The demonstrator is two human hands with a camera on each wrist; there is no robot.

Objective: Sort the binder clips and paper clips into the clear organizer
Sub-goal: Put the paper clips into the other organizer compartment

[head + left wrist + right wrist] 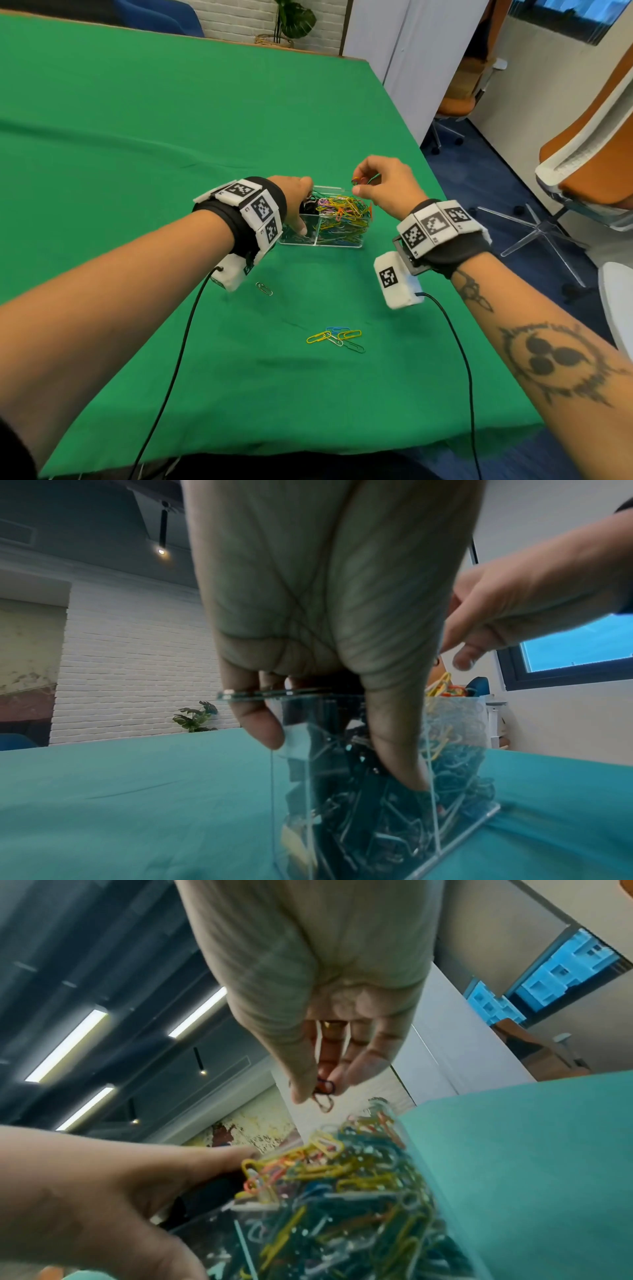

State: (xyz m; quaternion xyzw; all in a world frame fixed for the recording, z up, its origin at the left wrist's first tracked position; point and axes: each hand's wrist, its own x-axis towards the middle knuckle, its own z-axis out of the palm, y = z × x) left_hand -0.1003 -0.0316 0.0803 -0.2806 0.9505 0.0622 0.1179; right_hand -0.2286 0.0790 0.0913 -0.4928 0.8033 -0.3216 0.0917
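Note:
The clear organizer [337,242] stands on the green cloth; its right compartments are heaped with coloured paper clips [344,212], its left side holds black binder clips [359,799]. My left hand [295,205] grips the organizer's left wall [274,693], thumb outside and fingers over the rim. Just above the heap, my right hand [376,185] pinches a few paper clips [323,1093] between thumb and fingertips. A small cluster of loose paper clips [337,339] lies nearer to me, and a single silver clip [264,288] lies by my left wrist.
The green cloth [137,137] covers the whole table, whose right edge runs close to my right arm. Orange office chairs [589,144] stand to the right on the blue floor. Cables [171,377] trail from both wrist cameras across the cloth.

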